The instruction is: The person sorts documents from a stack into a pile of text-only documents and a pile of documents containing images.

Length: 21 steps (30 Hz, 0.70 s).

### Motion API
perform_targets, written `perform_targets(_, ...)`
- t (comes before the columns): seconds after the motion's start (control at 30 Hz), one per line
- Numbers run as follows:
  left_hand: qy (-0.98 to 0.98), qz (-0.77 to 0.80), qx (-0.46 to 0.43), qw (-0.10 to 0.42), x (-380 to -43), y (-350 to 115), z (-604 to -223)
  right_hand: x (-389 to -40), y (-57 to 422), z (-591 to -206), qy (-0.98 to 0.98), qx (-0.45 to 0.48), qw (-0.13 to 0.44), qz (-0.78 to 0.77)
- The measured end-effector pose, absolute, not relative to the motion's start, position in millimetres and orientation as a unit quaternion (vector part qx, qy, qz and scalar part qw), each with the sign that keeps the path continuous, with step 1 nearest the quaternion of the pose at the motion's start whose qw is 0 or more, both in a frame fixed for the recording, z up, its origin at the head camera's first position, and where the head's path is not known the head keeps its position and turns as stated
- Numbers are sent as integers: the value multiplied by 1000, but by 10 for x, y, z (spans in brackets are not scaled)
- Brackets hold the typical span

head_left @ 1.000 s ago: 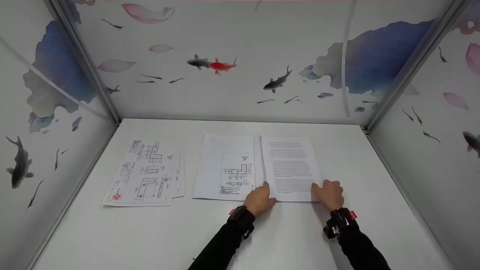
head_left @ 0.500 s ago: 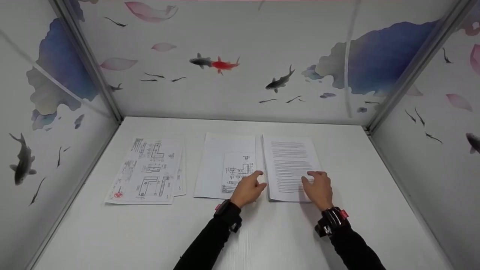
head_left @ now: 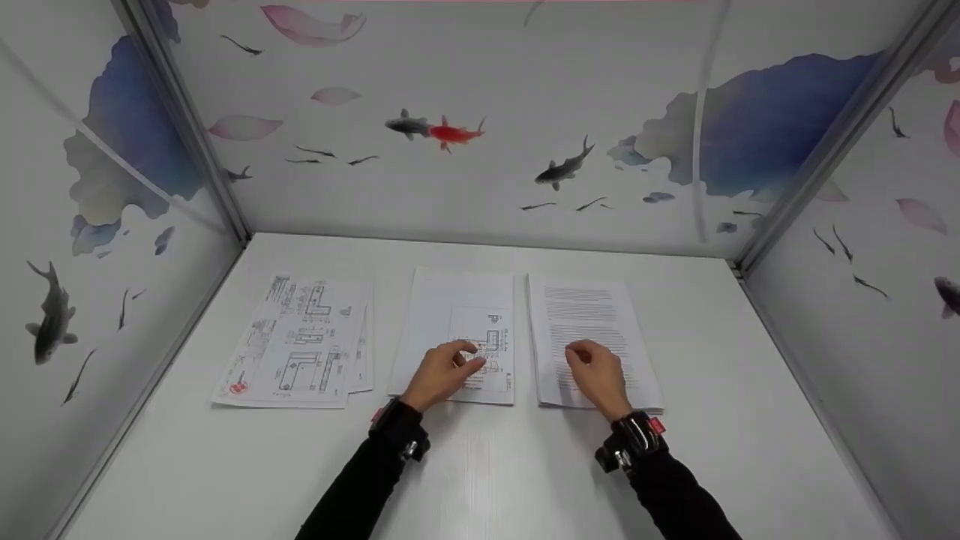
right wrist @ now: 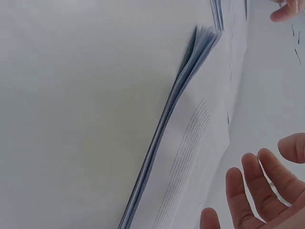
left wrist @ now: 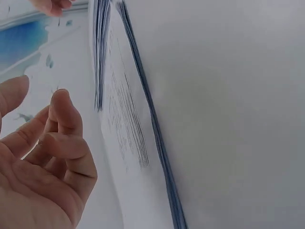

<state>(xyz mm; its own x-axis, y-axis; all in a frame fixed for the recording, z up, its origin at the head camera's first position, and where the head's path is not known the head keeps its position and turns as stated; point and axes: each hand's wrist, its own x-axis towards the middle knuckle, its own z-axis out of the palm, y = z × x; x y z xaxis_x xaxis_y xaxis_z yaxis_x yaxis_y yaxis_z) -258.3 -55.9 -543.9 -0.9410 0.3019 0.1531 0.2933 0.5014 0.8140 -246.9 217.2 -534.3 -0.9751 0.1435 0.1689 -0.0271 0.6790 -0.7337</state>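
Note:
Over the middle paper stack [head_left: 427, 307], which has a technical drawing on its top sheet, hovers my left hand [head_left: 441, 371], fingers loosely bent and holding nothing. My right hand [head_left: 600, 375] is above the right paper stack [head_left: 585, 300], a thick pile with printed lines of text on top. In the left wrist view, a gap shows between the thumb and the bent fingers [left wrist: 66, 114] of the left hand. The right wrist view shows the right hand's fingers [right wrist: 257, 186] spread and relaxed, apart from the stack's layered edge [right wrist: 162, 124].
On the left of the white table [head_left: 480, 465] lie several sheets with drawings [head_left: 300, 337], one bearing a red stamp. A narrow strip of table separates the middle and right stacks. Printed wall panels [head_left: 480, 187] enclose the table at the back and both sides.
Both hands have let go of the right stack's near corners. The left hand has moved left over the middle stack; the right hand has moved left and up above the right stack.

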Motion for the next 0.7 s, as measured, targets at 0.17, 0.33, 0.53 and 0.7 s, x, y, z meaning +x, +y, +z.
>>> perform_targets(0.17,874,471,121,-19,-2598,-983,-5463,-2497,1992,-5334,-903,-17,96,417)
perform_targets(0.33,882,465,66,-31,-2615,-1336,-5480,-2534,1890,-5327,-898,-8,99,429)
perform_targets(0.53,893,446,7,-63,-2607,-1719,-5525,-2534,1882,-5338,-897,1,100,431)
perform_targets(0.7,914,372,-80,-139,-2611,-2109,-5514,-2524,1885,-5337,-895,-3,100,434)
